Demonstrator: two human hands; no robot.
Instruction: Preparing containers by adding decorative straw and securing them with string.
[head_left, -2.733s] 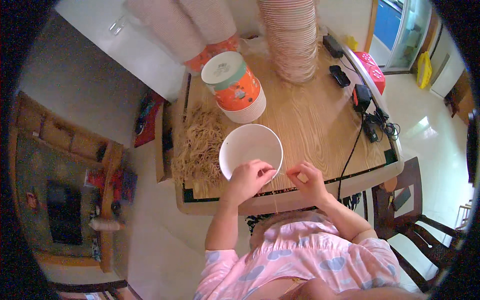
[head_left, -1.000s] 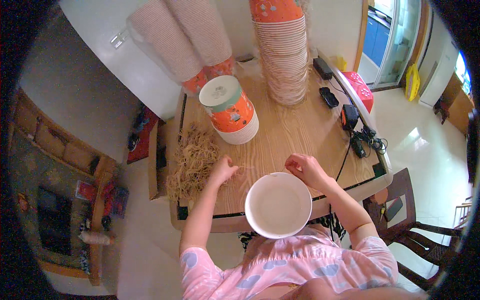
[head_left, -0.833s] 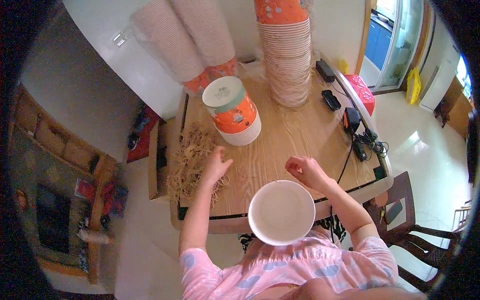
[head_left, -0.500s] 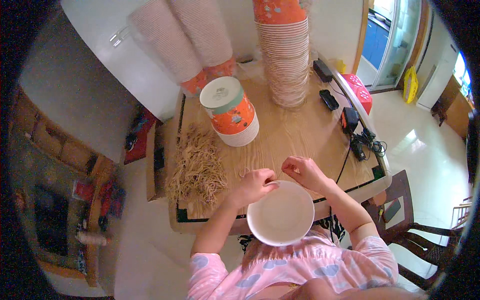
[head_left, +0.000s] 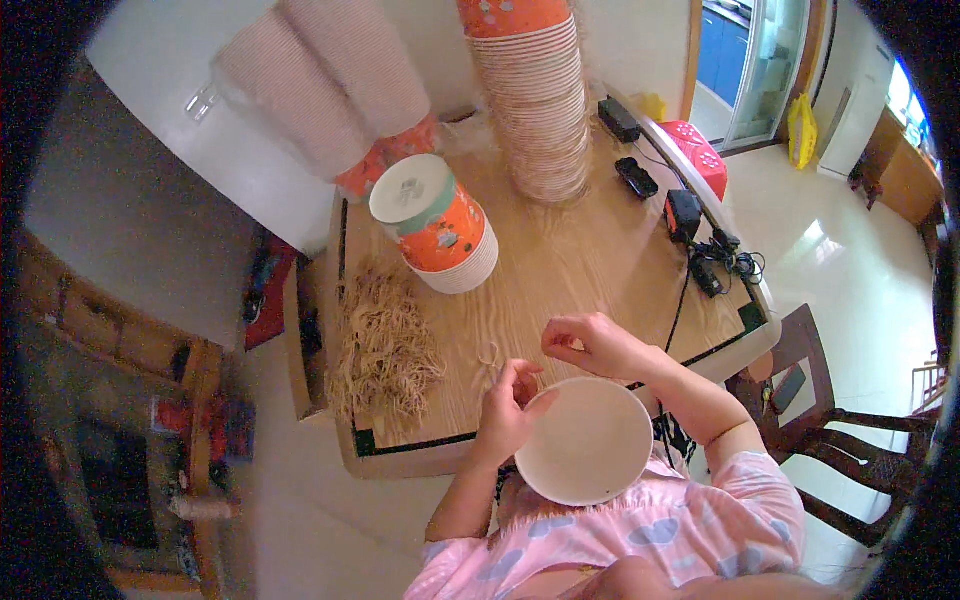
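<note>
Rubber bands lie heaped on the bench, left of the white bowl. Left hand, back from that heap, now pinches a band at the bowl's rim. Right hand, just above the bowl, is clenched on the band's other end, suggesting banding has begun.

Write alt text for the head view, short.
Seen from above, a person's left hand and right hand meet at the far rim of a white paper bowl at a wooden table, beside a pile of rubber bands and stacked bowls.
</note>
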